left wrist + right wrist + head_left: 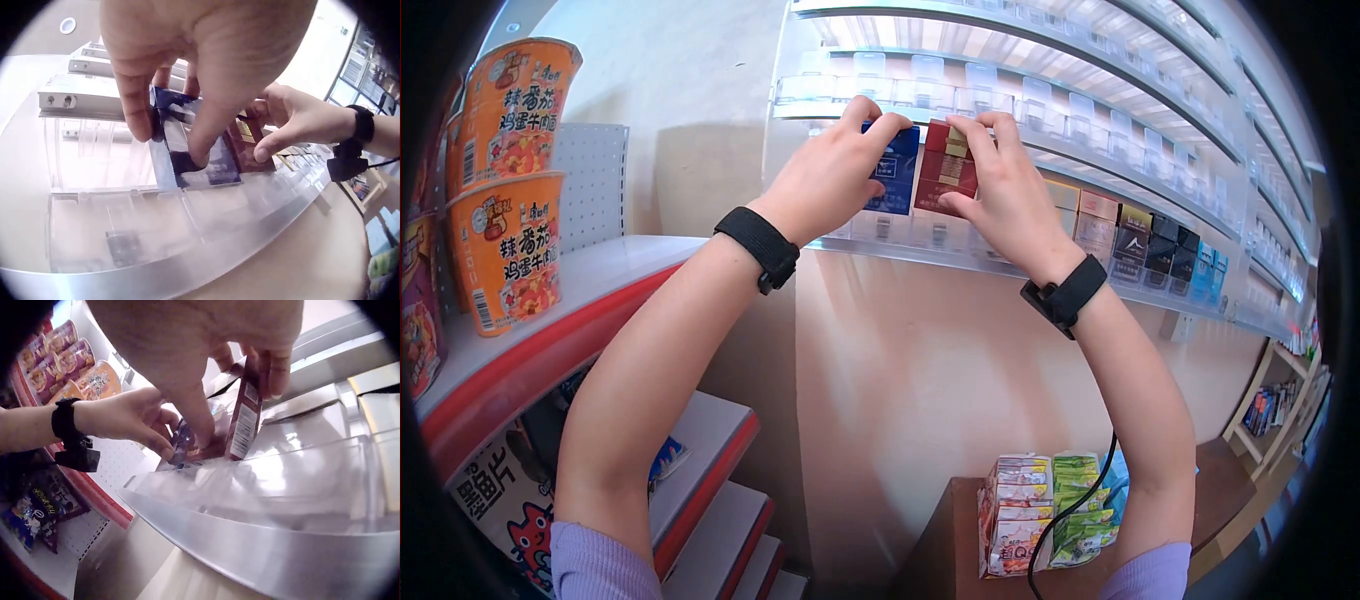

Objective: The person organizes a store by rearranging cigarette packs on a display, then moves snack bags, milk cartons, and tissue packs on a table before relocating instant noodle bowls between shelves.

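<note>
My left hand (825, 170) pinches a dark blue cigarette pack (898, 165) between thumb and fingers, the thumb on its front face. Right beside it, a dark red cigarette pack (932, 175) with a gold band is gripped by my right hand (1018, 195), fingers over the top and thumb low on the front. Both packs stand nearly upright at the clear plastic shelf (156, 219), side by side behind its front lip. From the right wrist, the red pack's side (244, 428) shows a white barcode label, and the blue pack (181, 440) is partly hidden by fingers.
More cigarette packs (1135, 240) line the shelf to the right, under tiers of clear dividers (1040, 100). Orange instant noodle cups (505, 250) are stacked on a red-edged shelf (600, 315) at left. Bagged snacks (1020, 520) stand below right, crossed by a black cable (1065, 510).
</note>
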Demonstrator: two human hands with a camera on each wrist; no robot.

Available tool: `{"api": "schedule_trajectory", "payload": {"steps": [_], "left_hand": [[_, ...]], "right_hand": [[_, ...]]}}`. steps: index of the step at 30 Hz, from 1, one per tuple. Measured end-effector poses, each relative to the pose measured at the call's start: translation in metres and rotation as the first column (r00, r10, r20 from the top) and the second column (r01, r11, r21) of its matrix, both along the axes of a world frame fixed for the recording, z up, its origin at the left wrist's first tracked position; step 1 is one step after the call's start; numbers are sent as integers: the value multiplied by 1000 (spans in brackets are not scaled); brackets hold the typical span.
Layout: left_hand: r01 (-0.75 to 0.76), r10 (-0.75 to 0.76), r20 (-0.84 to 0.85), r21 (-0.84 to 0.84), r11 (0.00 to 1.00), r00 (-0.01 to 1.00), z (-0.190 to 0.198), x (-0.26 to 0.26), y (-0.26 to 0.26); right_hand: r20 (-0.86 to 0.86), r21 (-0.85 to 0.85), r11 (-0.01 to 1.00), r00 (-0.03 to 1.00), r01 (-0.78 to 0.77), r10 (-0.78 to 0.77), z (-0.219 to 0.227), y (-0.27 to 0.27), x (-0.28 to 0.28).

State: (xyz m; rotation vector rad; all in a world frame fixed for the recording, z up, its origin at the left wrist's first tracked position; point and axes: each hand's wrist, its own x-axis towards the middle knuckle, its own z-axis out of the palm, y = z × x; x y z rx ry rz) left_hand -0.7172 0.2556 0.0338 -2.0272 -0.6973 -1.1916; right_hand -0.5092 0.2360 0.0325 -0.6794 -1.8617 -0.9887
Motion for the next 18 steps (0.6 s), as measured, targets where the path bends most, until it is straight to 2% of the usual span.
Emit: {"api": "schedule_trajectory", "payload": {"steps": [2, 4, 18], "left_hand": [[0, 0, -3, 16, 1000, 1000, 1, 0, -2], [-37, 40, 23, -118, 992, 999, 2, 2, -4], [61, -60, 38, -13, 998, 997, -3, 0, 5]], "right_hand": [[2, 8, 1000, 1000, 7, -7, 0, 0, 0], [-9, -7, 1000, 1000, 10, -10, 0, 0, 0], [-44, -34, 999, 999, -22, 21, 0, 3, 4]]}}
